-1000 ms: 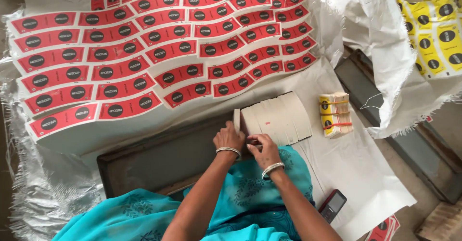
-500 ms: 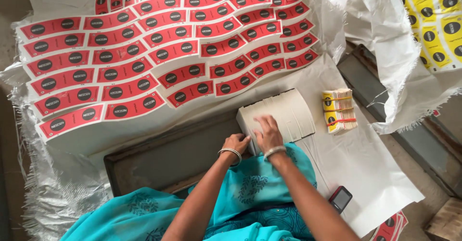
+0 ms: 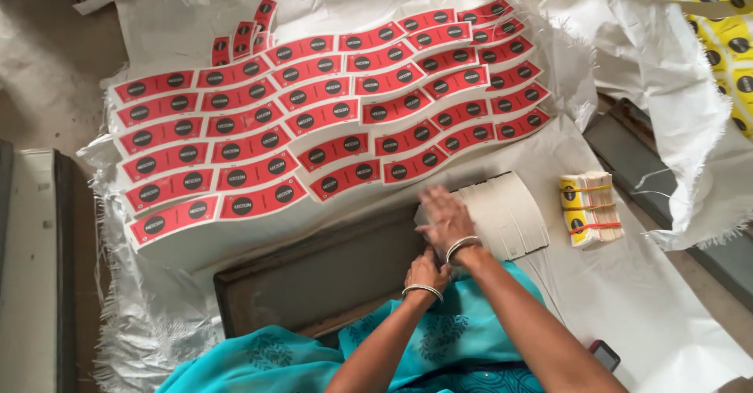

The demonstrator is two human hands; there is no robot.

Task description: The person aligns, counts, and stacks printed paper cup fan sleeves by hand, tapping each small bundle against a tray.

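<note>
While the right hand (image 3: 444, 214) lies spread flat, fingers wide, on the fanned white stack of labels (image 3: 506, 214), the left hand (image 3: 427, 271) curls narrow at its 7 o'clock; what it grips I cannot tell. Red labels (image 3: 314, 118) spread at 11 o'clock, a banded yellow bundle (image 3: 590, 209) at 3 o'clock.

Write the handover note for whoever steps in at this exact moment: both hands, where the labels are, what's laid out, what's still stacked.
Left hand: low by the dark tray, fingers curled; grip hidden.
Right hand: blurred, flat over the near end of the white fanned stack.
Laid out: rows of red labels on the white sheet.
Still stacked: the white fan, plus a banded yellow bundle to its right.
</note>
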